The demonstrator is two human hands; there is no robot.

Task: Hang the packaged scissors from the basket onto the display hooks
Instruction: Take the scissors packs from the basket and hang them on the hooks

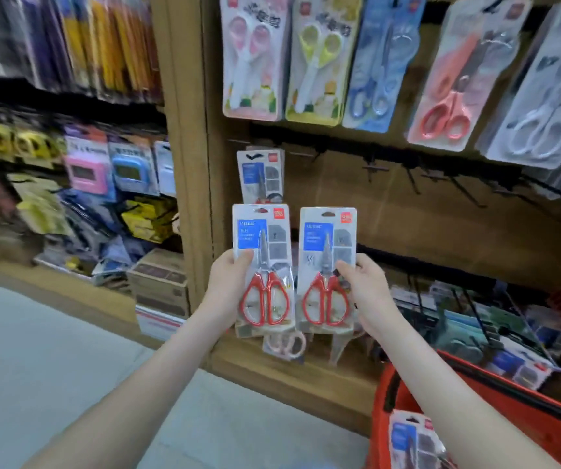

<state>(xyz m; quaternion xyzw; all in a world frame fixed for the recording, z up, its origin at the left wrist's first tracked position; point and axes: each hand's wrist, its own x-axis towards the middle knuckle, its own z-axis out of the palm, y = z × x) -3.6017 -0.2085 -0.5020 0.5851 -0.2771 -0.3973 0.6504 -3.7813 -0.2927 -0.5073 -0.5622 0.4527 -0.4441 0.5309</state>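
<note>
Brown display board (391, 211) with black hooks (377, 169); red basket (536, 407) below it, grey floor (69, 350) leftward. Left hand (226, 286) grasps one scissors pack (262, 262), right hand (367, 286) a second pack (328, 262).

Bright, even indoor light comes from overhead and casts no hard shadows; only a dark band lies under the hook rail (407, 157). The left scissors pack (262, 265) and right scissors pack (328, 265) are the sharpest parts, though their print is soft. The shelves at the left (69, 164) are smeared with blur. Pale sheen covers the white-handled scissors pack (543, 106). The wooden post (187, 147) leans with wide-angle distortion, and the floor (35, 367) looks washed out.
</note>
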